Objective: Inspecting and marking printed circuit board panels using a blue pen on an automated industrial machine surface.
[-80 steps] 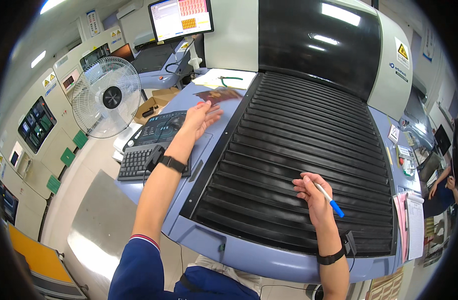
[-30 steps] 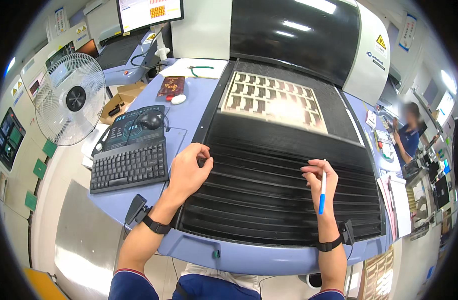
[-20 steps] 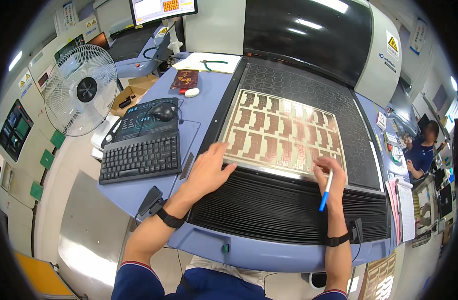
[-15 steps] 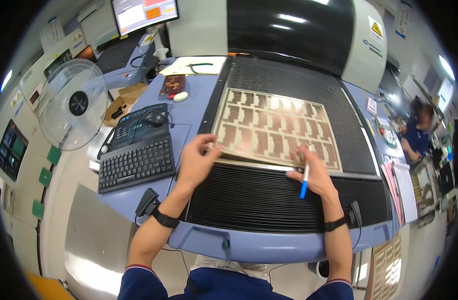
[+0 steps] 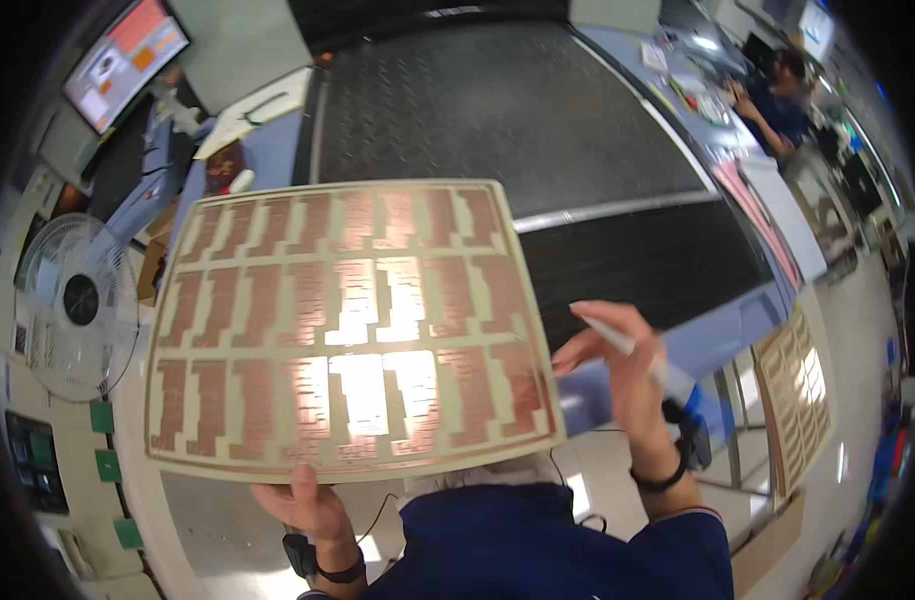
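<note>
Left hand (image 5: 302, 508) gripped patterned panel (image 5: 362, 300) at its near edge, left of mid: thumb on top face, fingers underneath (mostly hidden by the panel). Panel face up, pale border, copper-col. shapes in 3 rows, strong glare mid-face; held up in front of the torso, left of the black bellows (image 5: 637, 260). Right hand (image 5: 627, 370) just right of panel, fingers curled round a white pen (image 5: 609, 335) w/ blue end (blurred); couldn't tell if fingertips touched panel edge.

Dark machine bed (image 5: 497, 120) lay on far side, pale strip b/w it and bellows. Left bench (image 5: 274, 153) carried dk. red packet (image 5: 224, 168), small white item (image 5: 241, 182) beside it, pliers (image 5: 265, 106) on a pale sheet farther off. Fan (image 5: 80, 300) at left; lit monitor (image 5: 127, 65) far left. Pink and white papers (image 5: 767, 215) at right; another person (image 5: 777, 108) far right. Second patterned panel (image 5: 799, 395) stood near right, low down.
</note>
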The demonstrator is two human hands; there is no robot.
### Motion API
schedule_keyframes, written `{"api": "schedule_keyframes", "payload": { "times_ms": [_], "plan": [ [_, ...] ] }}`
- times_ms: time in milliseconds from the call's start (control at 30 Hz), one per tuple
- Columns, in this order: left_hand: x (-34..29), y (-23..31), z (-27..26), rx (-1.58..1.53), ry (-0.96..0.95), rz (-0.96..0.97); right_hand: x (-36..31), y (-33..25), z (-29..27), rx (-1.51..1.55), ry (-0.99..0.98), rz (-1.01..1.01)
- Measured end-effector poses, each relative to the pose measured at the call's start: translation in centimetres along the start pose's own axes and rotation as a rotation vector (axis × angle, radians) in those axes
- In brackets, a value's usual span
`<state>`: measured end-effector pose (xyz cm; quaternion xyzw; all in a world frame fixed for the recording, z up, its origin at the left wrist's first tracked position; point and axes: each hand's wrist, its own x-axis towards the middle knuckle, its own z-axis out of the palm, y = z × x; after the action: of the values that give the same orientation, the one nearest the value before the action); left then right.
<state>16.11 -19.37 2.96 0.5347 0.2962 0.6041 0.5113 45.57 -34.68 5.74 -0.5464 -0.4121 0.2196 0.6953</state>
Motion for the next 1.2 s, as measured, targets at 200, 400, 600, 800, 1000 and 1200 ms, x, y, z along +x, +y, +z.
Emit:
{"api": "schedule_keyframes", "payload": {
  "times_ms": [200,400,600,800,1000,1200],
  "plan": [
    [-0.6,-2.3,-3.3,0.223,-0.054,0.032,0.3,2.5,-2.2,-0.250,0.068,0.252],
    [-0.8,-2.4,-3.6,0.219,-0.025,0.056,0.6,2.7,-0.8,-0.425,-0.001,0.142],
    [-0.6,-2.4,-4.1,0.218,-0.033,0.043,0.4,2.7,-0.5,-0.455,-0.022,0.070],
    [-0.6,-2.2,-3.2,0.218,-0.036,0.059,0.5,2.7,-0.6,-0.468,-0.023,0.050],
    [-0.8,-2.0,-2.4,0.208,-0.081,0.079,0.3,3.1,-0.7,-0.478,0.033,0.043],
    [-1.5,-0.8,-3.3,0.076,0.059,0.036,-0.5,4.3,-0.8,-0.245,0.206,0.061]
  ]
}}
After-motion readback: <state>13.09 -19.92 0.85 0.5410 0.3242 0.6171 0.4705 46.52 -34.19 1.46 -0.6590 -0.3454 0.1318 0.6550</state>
